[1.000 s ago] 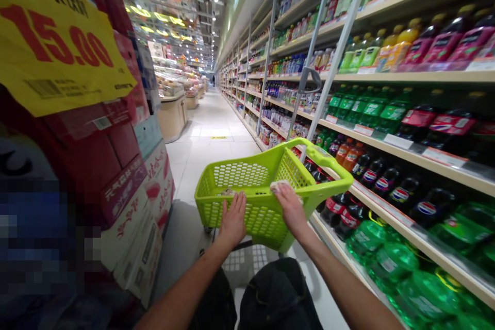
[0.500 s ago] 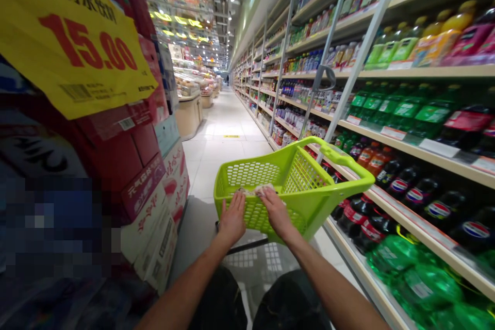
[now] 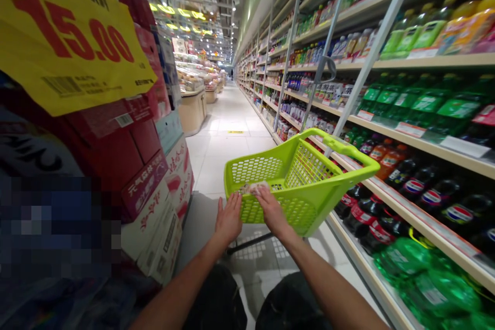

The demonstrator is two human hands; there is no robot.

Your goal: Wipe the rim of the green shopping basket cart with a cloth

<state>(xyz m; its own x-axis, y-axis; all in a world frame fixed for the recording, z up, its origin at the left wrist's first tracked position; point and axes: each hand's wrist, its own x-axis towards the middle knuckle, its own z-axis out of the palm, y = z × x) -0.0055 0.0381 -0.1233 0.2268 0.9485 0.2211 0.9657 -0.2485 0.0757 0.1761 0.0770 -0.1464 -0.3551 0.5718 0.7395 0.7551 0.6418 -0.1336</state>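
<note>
Since the green basket is stood on the aisle floor just beside the edge of the lower drinks shelf, its right corner could, it is judged, be snagged there. Its long axis is set along the aisle, with the handle pointed ahead and right. The left hand is laid flat and spread on the near wall. The right hand is curved over the near rim and a pale packet; whether it is clasped cannot be told.

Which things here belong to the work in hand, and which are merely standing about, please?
In hand: green basket; pale item on its near rim; left hand flat against its wall; right hand on the item.
Standing about: shelved drink bottles; red cartons; yellow price sign.
</note>
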